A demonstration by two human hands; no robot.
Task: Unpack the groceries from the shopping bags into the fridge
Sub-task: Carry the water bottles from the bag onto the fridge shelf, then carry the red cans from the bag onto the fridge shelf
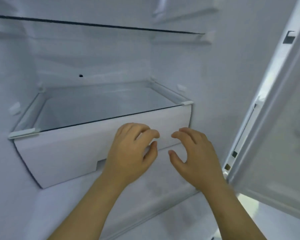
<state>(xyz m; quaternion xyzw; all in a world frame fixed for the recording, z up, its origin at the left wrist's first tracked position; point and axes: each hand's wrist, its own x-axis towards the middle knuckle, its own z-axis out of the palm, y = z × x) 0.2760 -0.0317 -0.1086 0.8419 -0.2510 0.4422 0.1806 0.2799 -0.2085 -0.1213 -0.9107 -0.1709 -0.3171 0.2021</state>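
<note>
Looks into the open fridge [215, 75], with the fridge door [275, 135] swung out to the right. Finds no groceries and no shopping bags anywhere in view, so places them somewhere outside the picture, not yet unpacked. Sees the left hand [130, 153] and the right hand [196, 156] close together in front of the white drawer [68, 153], below the lower glass shelf [97, 108] and well under the upper glass shelf [93, 25]. Reads each grip as released: fingers loosely curled, thumbs apart from them, holding nothing. Cannot say for sure, because of the blur, whether touching the drawer front or only just beside it. Judges the step in hand as opening the drawer to make place for the food. To do this well: bring both grips down to the handle recess [100, 168] along the lower edge of the front, hook the fingertips under it to left and right of the middle, and pull straight out and level with equal force on both sides, to avoid jamming it askew. Keep the front from lifting against the glass just above. Stop before the end of travel, leave the drawer open, then go back for the bags with the door wide.
</note>
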